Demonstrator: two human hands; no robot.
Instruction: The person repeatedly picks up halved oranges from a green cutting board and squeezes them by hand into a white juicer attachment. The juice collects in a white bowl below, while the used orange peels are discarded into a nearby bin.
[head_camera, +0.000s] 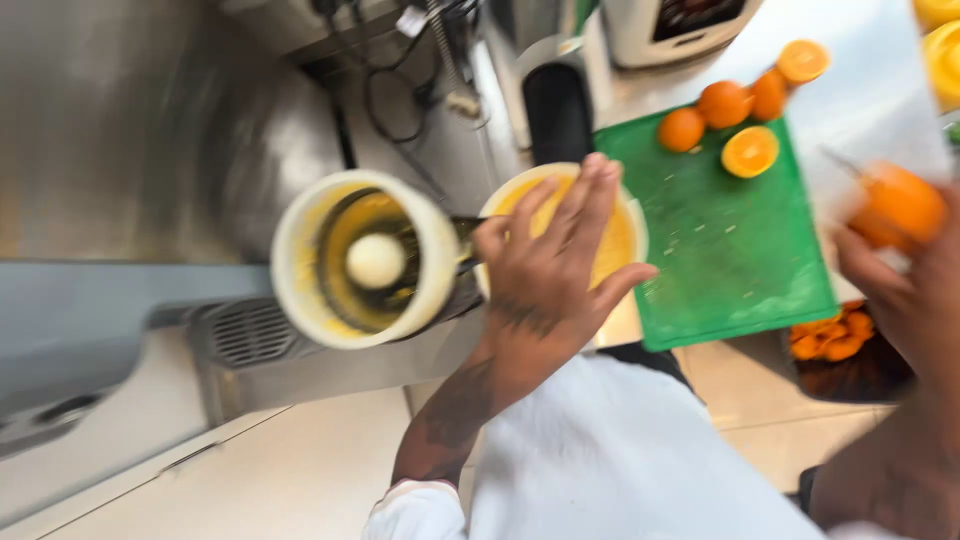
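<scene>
- The left hand (550, 270) lies flat, palm down, over the round cream-rimmed plastic bowl of yellow juice and pulp (625, 240); its grip is spread wide, fingers fanned across the bowl's mouth and pinching nothing.
- That bowl sits on the steel desk (150, 130), between the white-rimmed round juicer bowl with its pale reamer cone (375, 262) and the green plastic cutting board (720, 230).
- The juicer cone lies just to the left of the left hand, close beside the thumb side and not touching it.
- The right hand (900, 290) is off at the right edge, well apart from both bowls, and blurred. Its grip seems curled around a round orange fruit (900, 205), though I cannot tell for sure how tightly.
- So the held fruit lies to the right of the juicer, across the board and the covered bowl; the left hand is far nearer the cone.
- On the far end of the board rest whole oranges and a cut orange half (750, 150), face up.
- A dark bin with orange peels (835, 340) stands below the board's near edge.
</scene>
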